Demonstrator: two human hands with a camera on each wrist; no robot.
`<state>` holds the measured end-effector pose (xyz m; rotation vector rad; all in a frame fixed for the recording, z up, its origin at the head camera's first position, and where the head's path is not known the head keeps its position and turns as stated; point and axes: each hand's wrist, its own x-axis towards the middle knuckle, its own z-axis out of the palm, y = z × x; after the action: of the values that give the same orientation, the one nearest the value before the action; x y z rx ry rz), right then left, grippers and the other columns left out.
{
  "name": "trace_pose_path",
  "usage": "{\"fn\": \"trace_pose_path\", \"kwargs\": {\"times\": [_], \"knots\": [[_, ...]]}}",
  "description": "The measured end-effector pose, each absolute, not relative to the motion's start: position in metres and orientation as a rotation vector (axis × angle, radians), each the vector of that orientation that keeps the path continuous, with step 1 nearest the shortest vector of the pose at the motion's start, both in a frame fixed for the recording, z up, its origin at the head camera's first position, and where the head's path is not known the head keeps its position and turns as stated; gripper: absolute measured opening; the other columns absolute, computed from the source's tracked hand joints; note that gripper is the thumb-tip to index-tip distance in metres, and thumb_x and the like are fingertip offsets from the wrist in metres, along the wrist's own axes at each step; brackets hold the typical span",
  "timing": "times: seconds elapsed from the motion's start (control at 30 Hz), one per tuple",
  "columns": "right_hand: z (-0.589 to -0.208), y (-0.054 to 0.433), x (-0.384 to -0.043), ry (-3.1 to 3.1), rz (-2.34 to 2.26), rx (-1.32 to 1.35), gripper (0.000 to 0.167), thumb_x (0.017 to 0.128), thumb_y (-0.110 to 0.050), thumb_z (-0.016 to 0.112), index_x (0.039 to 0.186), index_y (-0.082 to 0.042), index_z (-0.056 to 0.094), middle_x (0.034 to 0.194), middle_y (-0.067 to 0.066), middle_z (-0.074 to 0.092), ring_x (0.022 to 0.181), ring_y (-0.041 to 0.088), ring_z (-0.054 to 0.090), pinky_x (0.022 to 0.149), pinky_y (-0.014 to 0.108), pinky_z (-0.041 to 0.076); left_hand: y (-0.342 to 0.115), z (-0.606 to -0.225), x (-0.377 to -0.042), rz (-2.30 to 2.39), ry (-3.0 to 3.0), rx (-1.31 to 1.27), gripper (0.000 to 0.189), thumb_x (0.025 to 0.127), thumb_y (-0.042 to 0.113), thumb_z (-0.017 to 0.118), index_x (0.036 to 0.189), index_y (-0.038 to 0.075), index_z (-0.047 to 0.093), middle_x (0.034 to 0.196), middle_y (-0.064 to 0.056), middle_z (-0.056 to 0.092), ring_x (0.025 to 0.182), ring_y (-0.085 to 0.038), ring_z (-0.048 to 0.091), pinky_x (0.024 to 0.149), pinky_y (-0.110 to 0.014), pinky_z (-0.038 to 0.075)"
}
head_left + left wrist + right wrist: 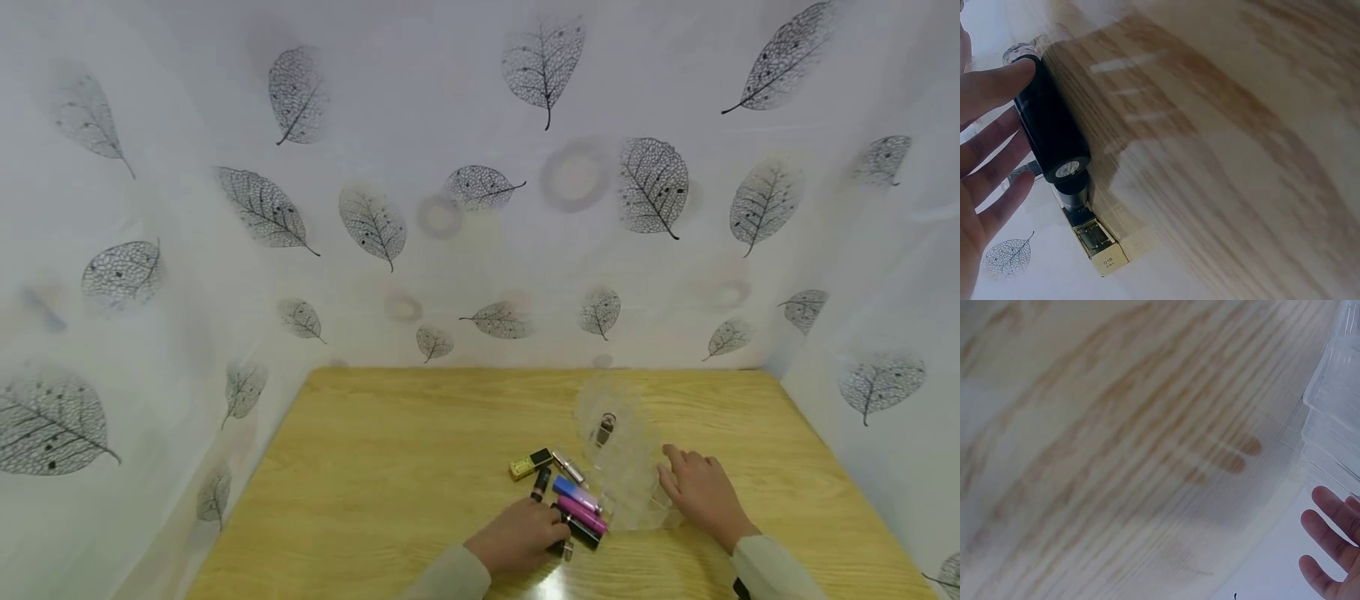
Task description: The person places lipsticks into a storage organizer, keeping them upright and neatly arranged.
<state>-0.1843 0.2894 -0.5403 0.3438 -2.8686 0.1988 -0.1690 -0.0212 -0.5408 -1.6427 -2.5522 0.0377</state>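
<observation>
My left hand [519, 534] is low over a group of cosmetic tubes on the table. In the left wrist view its thumb lies on a black lipstick tube [1052, 119] with a clear end, fingers behind it, pinching it. Around it lie a pink tube [582, 514], a blue-and-purple tube [576, 494], a long black tube [584, 532], a smaller black lipstick [541, 484], a silver tube [568, 467] and a gold-and-black lipstick [530, 463]. My right hand [707, 497], fingers spread and loosely bent, is beside a clear plastic organizer [630, 475]; contact is unclear.
One dark lipstick [606, 428] stands in the far part of the organizer. The wooden table [390, 467] is enclosed at the back and sides by a white leaf-print sheet [480, 258].
</observation>
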Motion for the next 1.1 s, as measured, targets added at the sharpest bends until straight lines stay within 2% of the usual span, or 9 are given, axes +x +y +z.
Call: {"fn": "trace_pose_path", "kwargs": {"times": [0.2,0.53,0.87,1.1], "knots": [[-0.5406,0.2888,-0.1813,-2.877,0.204,0.331,0.035,0.092,-0.024,0.056,0.114,0.003,0.056,0.09,0.016,0.066,0.08,0.03,0.063,0.075,0.054,0.047,-0.0199,-0.5415,-0.1653,0.03,-2.566,-1.666,0.016,0.084,0.027,0.067,0.099,0.03,0.065,0.085,0.016,0.062,0.072,0.003,0.052,0.064,-0.009,0.035],[-0.5421,0.2895,-0.1751,-2.913,0.221,0.306,0.035,0.092,-0.024,0.055,0.114,0.003,0.056,0.092,0.016,0.066,0.081,0.029,0.063,0.075,0.053,0.047,-0.0184,-0.5445,-0.1608,0.066,-2.582,-1.685,0.011,0.087,0.026,0.063,0.097,0.03,0.065,0.084,0.017,0.062,0.073,0.004,0.053,0.065,-0.01,0.037],[-0.5385,0.2897,-0.1786,-2.871,0.226,0.333,0.035,0.092,-0.022,0.056,0.115,0.004,0.056,0.09,0.016,0.066,0.079,0.029,0.062,0.075,0.054,0.047,-0.015,-0.5442,-0.1621,0.102,-2.654,-1.633,0.016,0.081,0.029,0.069,0.096,0.031,0.065,0.084,0.016,0.062,0.072,0.002,0.052,0.064,-0.012,0.036],[-0.5383,0.2891,-0.1821,-2.866,0.237,0.34,0.035,0.092,-0.023,0.055,0.116,0.003,0.055,0.09,0.014,0.066,0.079,0.028,0.062,0.076,0.053,0.047,-0.0171,-0.5396,-0.1614,0.086,-2.587,-1.624,0.015,0.081,0.034,0.07,0.095,0.03,0.065,0.083,0.015,0.062,0.071,0.002,0.052,0.064,-0.012,0.035]]}}
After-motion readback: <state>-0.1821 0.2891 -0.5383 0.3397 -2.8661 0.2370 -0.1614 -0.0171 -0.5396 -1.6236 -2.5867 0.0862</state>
